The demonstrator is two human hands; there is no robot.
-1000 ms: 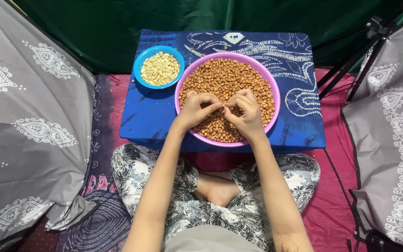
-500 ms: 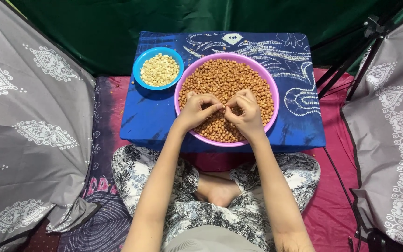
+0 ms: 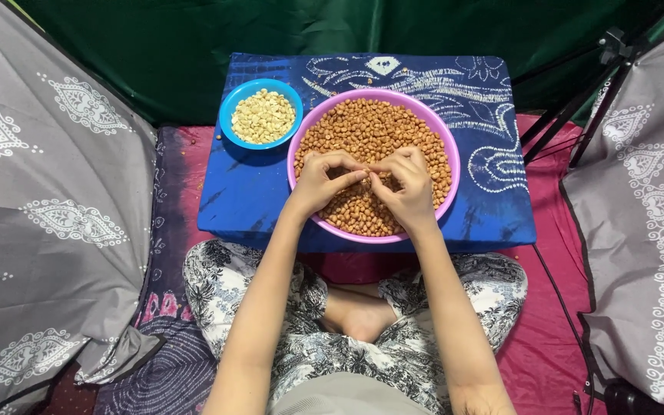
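Over pink bowl [image 3: 301, 138]: hands [image 3: 368, 180] pinching peanut.

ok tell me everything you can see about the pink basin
The pink basin is round, looks like smooth plastic, and sits upright on the blue patterned cloth, its rim beside the small blue bowl; whether they touch is unclear. It is filled nearly to the rim with brown-skinned peanuts. The left hand and right hand rest over the nuts inside it, fingertips pinched together at the middle.
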